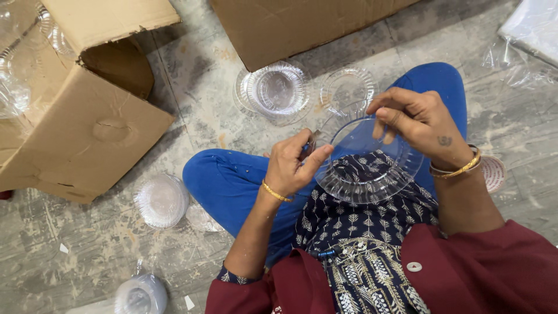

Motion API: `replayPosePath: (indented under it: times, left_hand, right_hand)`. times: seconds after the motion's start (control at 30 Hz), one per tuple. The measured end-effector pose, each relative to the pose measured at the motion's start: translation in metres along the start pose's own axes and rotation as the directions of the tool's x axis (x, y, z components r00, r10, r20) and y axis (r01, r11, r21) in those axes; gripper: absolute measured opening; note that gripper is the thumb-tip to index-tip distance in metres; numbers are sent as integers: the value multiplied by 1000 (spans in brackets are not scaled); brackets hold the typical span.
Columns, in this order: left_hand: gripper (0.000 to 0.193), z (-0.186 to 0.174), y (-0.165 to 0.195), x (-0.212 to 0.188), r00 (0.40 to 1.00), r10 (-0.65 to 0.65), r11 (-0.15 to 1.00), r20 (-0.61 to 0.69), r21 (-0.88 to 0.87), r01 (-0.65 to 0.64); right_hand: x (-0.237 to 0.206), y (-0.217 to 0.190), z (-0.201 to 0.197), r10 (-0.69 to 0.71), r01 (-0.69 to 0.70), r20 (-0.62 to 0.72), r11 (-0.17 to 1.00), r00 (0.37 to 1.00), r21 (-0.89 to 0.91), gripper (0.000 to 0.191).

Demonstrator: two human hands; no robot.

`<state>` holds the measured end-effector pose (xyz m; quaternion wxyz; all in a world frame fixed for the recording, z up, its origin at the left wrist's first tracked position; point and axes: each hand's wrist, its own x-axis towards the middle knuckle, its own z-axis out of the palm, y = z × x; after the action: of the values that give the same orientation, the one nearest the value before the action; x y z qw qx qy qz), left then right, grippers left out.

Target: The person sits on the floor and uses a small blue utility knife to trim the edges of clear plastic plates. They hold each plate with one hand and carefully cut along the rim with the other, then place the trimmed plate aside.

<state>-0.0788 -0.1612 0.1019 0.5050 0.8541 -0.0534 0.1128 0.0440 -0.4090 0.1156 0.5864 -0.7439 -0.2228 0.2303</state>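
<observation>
1. Two cardboard boxes sit on the floor: a big open one (75,110) at the left with clear plastic inside, and another (290,26) at the top.
2. Over the lap, between both hands, is a clear plastic plate (366,160), tilted a bit.
3. Stack of similar clear plates (276,90) on the floor just past the knees, plus another pile (161,200) left of the leg.
4. Left hand (293,166) pinches the plate's left rim, thumb on top.
5. Right hand (415,122) grips the far right rim, fingers curled over it.
</observation>
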Motion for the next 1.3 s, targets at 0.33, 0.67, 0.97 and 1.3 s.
replayPosePath:
  times: [0.33, 0.67, 0.97, 1.3]
  left_hand:
    - [38, 7, -14, -3, 997, -61, 997, 52, -35, 62]
    - [30, -1, -10, -2, 989, -142, 990, -43, -21, 142]
    - [9, 27, -23, -10, 911, -137, 978, -388, -201, 61]
    - [36, 26, -29, -10, 935, -75, 955, -347, -293, -32]
  right_hand:
    - [4, 0, -1, -16, 16, 16, 1000, 1000, -16, 16]
    - [9, -2, 3, 18, -17, 14, 999, 1000, -47, 17]
    - [16, 0, 16, -25, 25, 59, 1000, 998, -5, 25]
    - [16, 16, 12, -46, 38, 47, 984, 998, 173, 40]
